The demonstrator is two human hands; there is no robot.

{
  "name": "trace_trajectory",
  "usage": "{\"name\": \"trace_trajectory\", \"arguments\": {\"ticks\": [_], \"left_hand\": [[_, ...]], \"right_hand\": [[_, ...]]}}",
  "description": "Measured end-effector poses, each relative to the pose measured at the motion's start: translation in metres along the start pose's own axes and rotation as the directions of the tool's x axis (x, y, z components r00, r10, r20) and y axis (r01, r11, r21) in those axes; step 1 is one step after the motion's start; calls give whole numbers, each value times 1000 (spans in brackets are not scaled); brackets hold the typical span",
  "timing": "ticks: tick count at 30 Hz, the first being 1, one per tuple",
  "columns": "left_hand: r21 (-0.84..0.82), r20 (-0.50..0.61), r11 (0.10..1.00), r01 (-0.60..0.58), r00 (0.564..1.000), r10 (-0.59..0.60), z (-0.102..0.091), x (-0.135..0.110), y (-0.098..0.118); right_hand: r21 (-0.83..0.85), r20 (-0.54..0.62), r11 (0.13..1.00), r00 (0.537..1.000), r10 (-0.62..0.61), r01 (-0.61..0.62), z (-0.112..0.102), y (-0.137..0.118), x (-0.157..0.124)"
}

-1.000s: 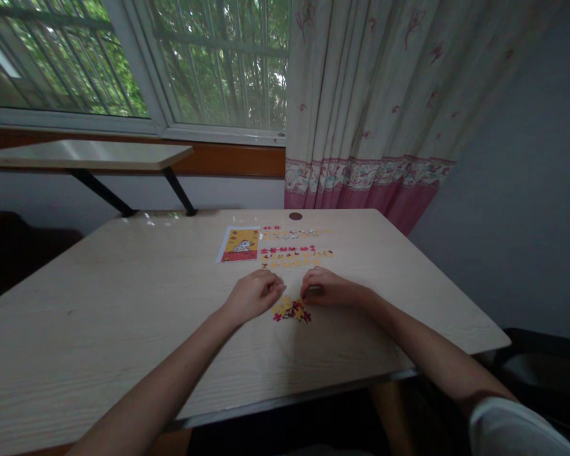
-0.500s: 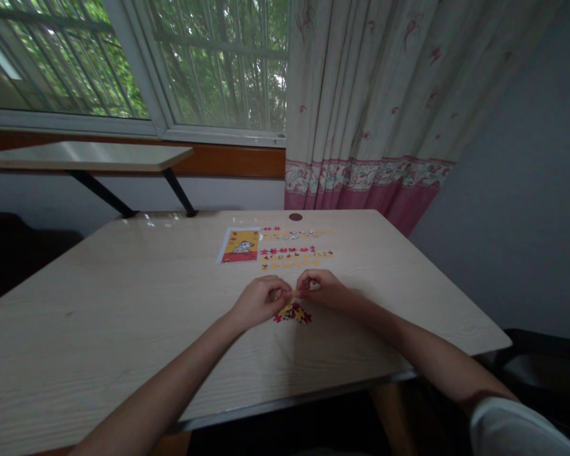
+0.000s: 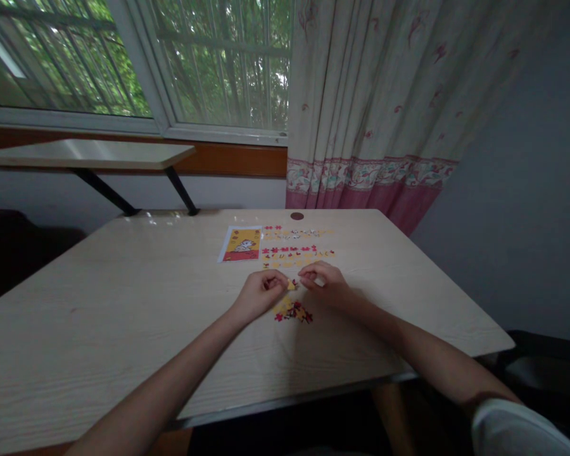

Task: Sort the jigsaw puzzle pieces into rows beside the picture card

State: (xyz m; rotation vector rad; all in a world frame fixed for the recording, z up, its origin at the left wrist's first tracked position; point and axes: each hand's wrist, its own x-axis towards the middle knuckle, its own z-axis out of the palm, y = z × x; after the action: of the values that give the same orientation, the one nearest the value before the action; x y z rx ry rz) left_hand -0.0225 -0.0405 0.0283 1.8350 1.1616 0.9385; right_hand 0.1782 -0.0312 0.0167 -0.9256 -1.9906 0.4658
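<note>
My left hand (image 3: 260, 292) and my right hand (image 3: 323, 283) meet above the wooden table (image 3: 123, 304), fingers curled. Between their fingertips they pinch a small yellow puzzle piece (image 3: 291, 285). Just below the hands lies a small heap of loose red and yellow puzzle pieces (image 3: 292, 311). Beyond the hands, rows of sorted puzzle pieces (image 3: 297, 252) lie on the table. To their left is a yellow and red picture card (image 3: 240, 244).
A small dark round disc (image 3: 297, 216) sits near the table's far edge. A narrow shelf on black brackets (image 3: 85, 154) hangs under the window. A floral curtain (image 3: 375, 101) falls behind the table on the right.
Both hands have lifted off the heap and come together a little farther from me. They now pinch a yellow piece between them.
</note>
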Motion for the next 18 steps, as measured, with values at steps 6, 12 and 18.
{"name": "trace_trajectory", "arguments": {"ticks": [6, 12, 18], "left_hand": [[-42, -2, 999, 17, 1000, -17, 0, 2, -2], [-45, -14, 999, 11, 1000, -12, 1, 2, -1], [-7, -10, 1000, -10, 1000, 10, 0, 2, -3]], "right_hand": [[-207, -1, 954, 975, -222, 217, -1, -4, 1], [-265, 8, 929, 964, -267, 260, -2, -7, 0], [-316, 5, 906, 955, -297, 283, -5, -6, 2]]}}
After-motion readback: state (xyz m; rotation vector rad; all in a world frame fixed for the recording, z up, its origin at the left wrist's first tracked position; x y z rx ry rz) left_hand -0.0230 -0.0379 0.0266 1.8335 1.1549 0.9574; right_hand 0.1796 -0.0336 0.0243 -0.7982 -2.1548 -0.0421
